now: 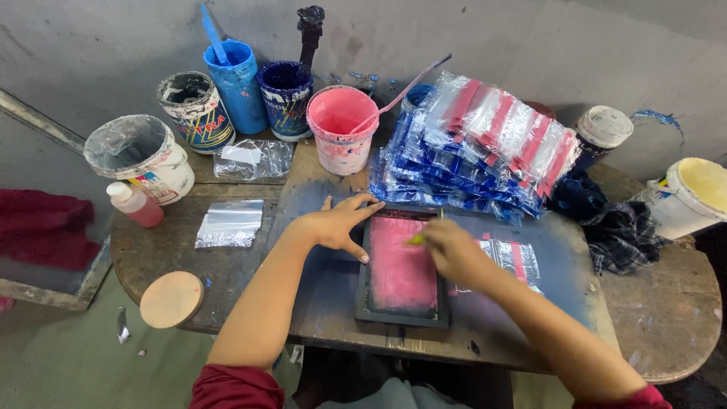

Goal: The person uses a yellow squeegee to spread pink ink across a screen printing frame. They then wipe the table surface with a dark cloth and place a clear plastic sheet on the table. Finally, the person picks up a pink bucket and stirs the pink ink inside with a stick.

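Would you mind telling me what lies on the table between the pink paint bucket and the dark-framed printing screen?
In the head view, only the left hand lies between the pink paint bucket and the printing screen, fingers spread on the blue-stained table.

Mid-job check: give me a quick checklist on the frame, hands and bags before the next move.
1. Left hand braces the frame at its left edge: ok.
2. Right hand over the pink screen, gripping a small yellow tool: ok.
3. Bag sits squarely under frame: cannot tell, mostly hidden.
4. Printed bag stack clear of frame: ok.
5. Pink paint tub upright, stick inside: ok.
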